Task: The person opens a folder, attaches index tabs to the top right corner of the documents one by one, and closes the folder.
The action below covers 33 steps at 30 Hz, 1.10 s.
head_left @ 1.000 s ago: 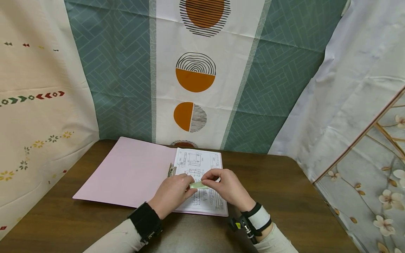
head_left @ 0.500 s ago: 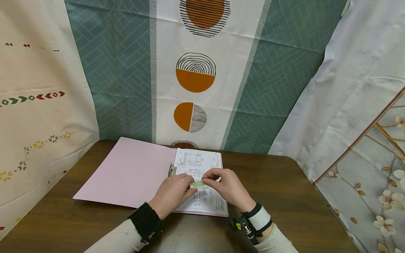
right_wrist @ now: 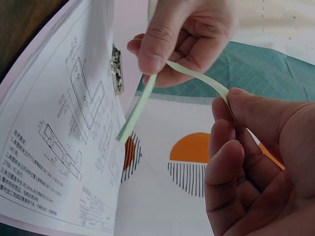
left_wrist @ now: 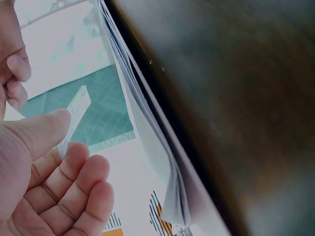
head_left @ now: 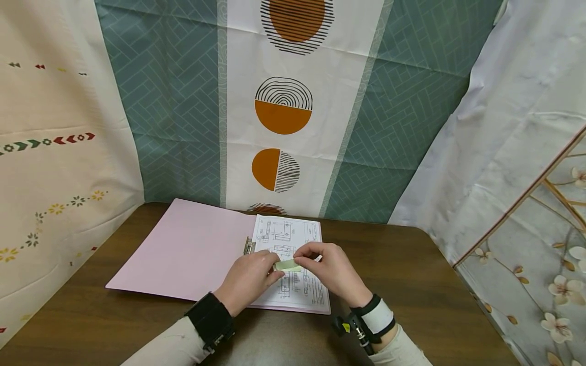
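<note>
Over the printed drawing sheets (head_left: 299,231), my left hand (head_left: 249,278) pinches one end of a thin pad of pale green sticky notes (right_wrist: 139,108) between thumb and forefinger. My right hand (head_left: 333,270) pinches the far end of the top green note (right_wrist: 201,77) with thumb and forefinger. That note bows away from the pad in the right wrist view, its other end still at the left thumb. In the left wrist view, the pad (left_wrist: 78,110) sticks out edge-on past the left thumb. Beneath the hands, the sheets lie in an open pink folder (head_left: 201,249).
A metal clip (head_left: 249,246) sits along the folder's spine, close beyond the left hand. The folder lies on a dark brown wooden table (head_left: 389,264). Patterned cloths (head_left: 183,101) hang behind and at both sides.
My right hand has shifted slightly to the right and up, lifting the top green note a little further from the pad. The left hand has barely moved; the folder stays put.
</note>
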Each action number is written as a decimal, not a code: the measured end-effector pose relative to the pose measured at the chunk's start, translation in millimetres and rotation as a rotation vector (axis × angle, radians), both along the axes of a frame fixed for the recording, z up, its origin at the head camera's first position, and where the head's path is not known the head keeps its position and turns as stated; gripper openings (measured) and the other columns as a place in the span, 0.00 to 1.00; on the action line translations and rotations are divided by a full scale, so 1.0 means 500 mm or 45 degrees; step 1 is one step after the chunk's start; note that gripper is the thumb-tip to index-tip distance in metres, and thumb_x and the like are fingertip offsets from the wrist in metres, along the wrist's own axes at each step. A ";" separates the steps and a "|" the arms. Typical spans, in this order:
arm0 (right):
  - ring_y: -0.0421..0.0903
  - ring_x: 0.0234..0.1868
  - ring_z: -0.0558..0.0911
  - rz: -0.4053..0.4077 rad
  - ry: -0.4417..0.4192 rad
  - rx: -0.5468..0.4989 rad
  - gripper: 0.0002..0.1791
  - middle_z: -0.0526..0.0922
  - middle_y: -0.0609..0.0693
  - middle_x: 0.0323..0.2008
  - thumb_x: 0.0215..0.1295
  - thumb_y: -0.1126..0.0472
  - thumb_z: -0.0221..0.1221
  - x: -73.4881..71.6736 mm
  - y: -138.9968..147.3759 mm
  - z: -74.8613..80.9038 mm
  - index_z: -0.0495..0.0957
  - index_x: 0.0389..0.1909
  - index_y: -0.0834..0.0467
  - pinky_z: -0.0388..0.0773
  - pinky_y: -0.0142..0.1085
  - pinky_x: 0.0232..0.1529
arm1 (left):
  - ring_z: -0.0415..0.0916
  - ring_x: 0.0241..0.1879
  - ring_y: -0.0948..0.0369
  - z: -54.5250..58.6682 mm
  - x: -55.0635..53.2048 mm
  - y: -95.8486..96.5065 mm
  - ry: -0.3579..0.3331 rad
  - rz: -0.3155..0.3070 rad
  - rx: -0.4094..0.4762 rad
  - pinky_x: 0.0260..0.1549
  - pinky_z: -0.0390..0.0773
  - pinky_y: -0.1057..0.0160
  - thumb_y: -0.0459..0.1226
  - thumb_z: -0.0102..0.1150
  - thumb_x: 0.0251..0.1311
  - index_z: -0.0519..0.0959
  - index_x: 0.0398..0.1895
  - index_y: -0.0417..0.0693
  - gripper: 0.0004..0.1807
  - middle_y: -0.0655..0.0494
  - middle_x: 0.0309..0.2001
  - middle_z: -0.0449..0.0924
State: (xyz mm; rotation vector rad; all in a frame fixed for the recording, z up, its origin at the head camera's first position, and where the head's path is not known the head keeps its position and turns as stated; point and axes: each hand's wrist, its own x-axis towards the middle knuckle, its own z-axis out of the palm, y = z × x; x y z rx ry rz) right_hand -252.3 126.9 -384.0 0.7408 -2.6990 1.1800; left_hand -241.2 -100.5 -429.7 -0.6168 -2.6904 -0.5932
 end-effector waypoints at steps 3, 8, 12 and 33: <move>0.42 0.39 0.83 -0.016 0.001 -0.010 0.05 0.88 0.34 0.37 0.73 0.60 0.74 -0.001 0.003 0.001 0.92 0.41 0.44 0.81 0.39 0.42 | 0.71 0.26 0.68 -0.002 -0.001 -0.001 0.026 0.004 -0.008 0.28 0.73 0.66 0.41 0.83 0.62 0.89 0.42 0.49 0.12 0.66 0.29 0.78; 0.44 0.39 0.83 -0.023 -0.032 -0.033 0.03 0.88 0.36 0.37 0.75 0.60 0.73 -0.002 0.011 -0.003 0.91 0.42 0.47 0.81 0.40 0.42 | 0.75 0.29 0.68 -0.003 0.002 -0.005 0.076 0.017 -0.023 0.30 0.75 0.66 0.39 0.84 0.62 0.89 0.42 0.50 0.11 0.64 0.32 0.82; 0.46 0.39 0.83 -0.066 -0.087 -0.070 0.03 0.88 0.39 0.37 0.75 0.59 0.72 0.000 0.023 -0.010 0.90 0.44 0.49 0.83 0.41 0.43 | 0.76 0.30 0.67 0.000 0.009 -0.009 0.066 0.032 -0.016 0.30 0.76 0.65 0.41 0.83 0.63 0.89 0.44 0.50 0.12 0.63 0.34 0.83; 0.45 0.38 0.82 -0.204 -0.084 -0.079 0.04 0.89 0.43 0.40 0.75 0.63 0.71 -0.018 0.056 -0.021 0.90 0.45 0.51 0.82 0.42 0.41 | 0.73 0.36 0.65 0.005 0.125 -0.019 0.108 -0.288 -0.131 0.38 0.77 0.65 0.44 0.84 0.61 0.85 0.36 0.52 0.13 0.64 0.37 0.77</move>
